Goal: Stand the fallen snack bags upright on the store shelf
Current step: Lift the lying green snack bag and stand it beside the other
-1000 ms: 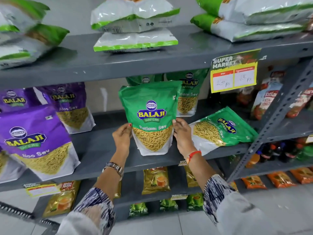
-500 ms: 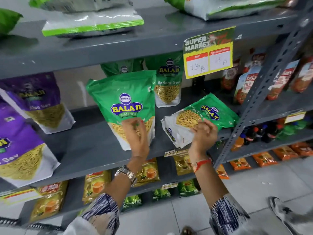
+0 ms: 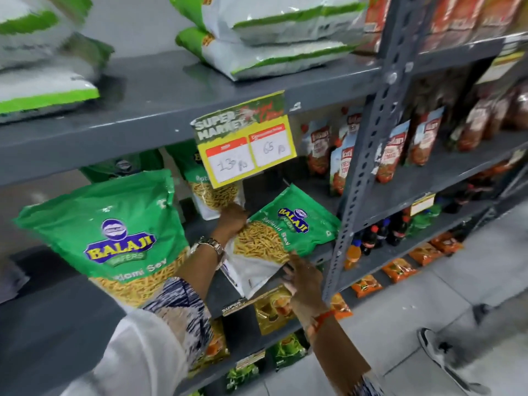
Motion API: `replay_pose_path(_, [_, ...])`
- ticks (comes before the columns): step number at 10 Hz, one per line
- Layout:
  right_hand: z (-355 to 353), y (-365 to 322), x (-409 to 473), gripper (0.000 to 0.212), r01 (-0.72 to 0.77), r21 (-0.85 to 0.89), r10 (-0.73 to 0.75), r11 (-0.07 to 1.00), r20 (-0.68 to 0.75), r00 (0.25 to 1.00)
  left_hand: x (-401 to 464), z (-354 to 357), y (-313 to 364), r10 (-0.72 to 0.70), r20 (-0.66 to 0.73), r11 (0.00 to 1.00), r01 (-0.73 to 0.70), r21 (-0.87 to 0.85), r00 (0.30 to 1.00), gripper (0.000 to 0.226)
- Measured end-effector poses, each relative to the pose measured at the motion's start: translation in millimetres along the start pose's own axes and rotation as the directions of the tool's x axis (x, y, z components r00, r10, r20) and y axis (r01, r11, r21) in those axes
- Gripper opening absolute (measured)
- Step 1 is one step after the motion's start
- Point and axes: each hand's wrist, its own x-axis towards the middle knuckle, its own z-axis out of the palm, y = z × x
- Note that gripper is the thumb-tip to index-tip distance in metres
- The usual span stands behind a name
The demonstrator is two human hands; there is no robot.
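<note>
A green Balaji Ratlami Sev bag (image 3: 281, 235) lies tilted on the middle grey shelf (image 3: 85, 304), its white bottom end hanging over the front edge. My left hand (image 3: 232, 220) grips the bag's upper left edge. My right hand (image 3: 304, 278) holds its lower right corner by the shelf edge. To the left another green Balaji bag (image 3: 111, 230) stands upright near the front. Further green bags (image 3: 211, 192) stand behind, partly hidden by a price tag.
A yellow price tag (image 3: 245, 141) hangs from the upper shelf (image 3: 160, 110), where white-and-green bags (image 3: 274, 50) lie flat. A perforated grey upright (image 3: 363, 172) stands just right of the tilted bag. Tomato sauce pouches (image 3: 391, 150) fill the neighbouring shelf. A shoe (image 3: 437, 352) is on the floor.
My left hand has left the upright green bag and moved right onto the tilted bag. My right hand has taken its lower corner. The view has swung rightwards.
</note>
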Motion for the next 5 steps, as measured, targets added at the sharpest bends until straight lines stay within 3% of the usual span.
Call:
replay_pose_path(1, [-2,-2,-3,0.032,-0.101,0.091,0.102,0.991,-0.011,0.995,8,4,-1,-0.008,0.076,0.999,0.011,-0.03,0.997,0.032])
replay_pose_path(2, [-1,0,-2,0.038,-0.079,0.133,0.078,0.988,0.008,0.997,9,5,-2,-0.033,0.091,0.994,0.042,-0.099,0.995,0.022])
replay_pose_path(3, [-5,2,-3,0.032,-0.043,0.091,0.044,0.995,-0.008,0.999,2,4,-1,-0.039,0.072,0.992,0.047,-0.114,0.997,0.032])
replay_pose_path(5, [-24,-5,-16,0.023,0.021,0.03,-0.023,0.999,0.067,0.997,-39,1,-12,-0.095,-0.099,0.934,0.054,-0.353,0.991,0.022])
